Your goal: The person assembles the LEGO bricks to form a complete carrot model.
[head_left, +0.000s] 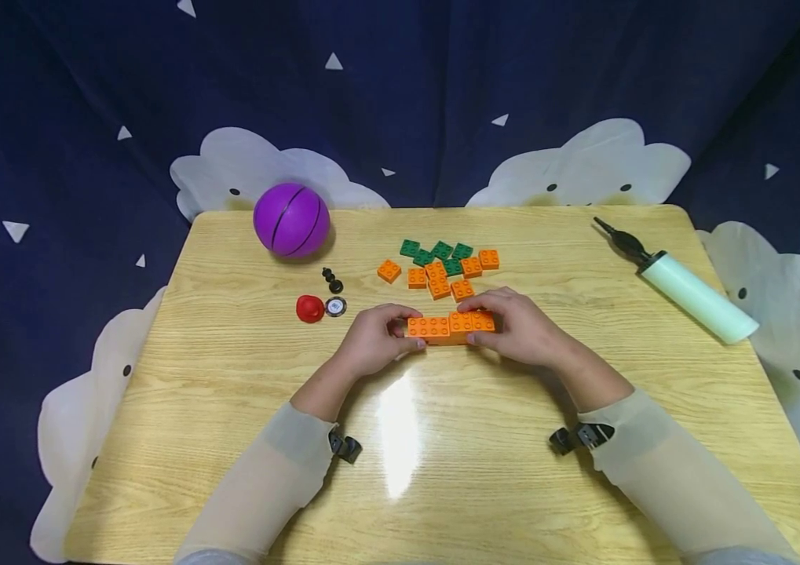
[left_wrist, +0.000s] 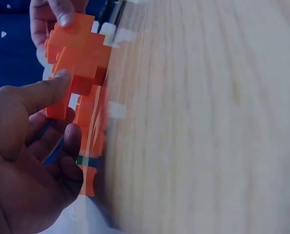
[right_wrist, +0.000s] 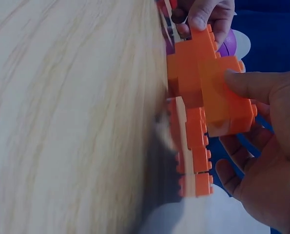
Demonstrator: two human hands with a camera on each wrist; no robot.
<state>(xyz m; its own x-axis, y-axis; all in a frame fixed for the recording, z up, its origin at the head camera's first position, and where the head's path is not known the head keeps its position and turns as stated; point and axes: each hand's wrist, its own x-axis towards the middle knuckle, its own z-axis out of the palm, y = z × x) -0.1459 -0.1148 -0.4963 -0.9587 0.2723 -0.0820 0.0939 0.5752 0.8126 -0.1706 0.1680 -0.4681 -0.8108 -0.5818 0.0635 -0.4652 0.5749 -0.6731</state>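
Several orange toy building bricks are joined into one stepped piece, which both hands hold near the middle of the table. My left hand pinches its left end between thumb and fingers. At the right end, my right hand grips an upper brick, thumb on the near side. Seen in the left wrist view, the joined bricks have lower bricks beneath the upper row. Just beyond lie loose orange bricks and green bricks.
To the left are a purple ball, a black chess-like piece, a small red hat-shaped thing and a round chip. A hand pump lies at the right edge of the wooden table.
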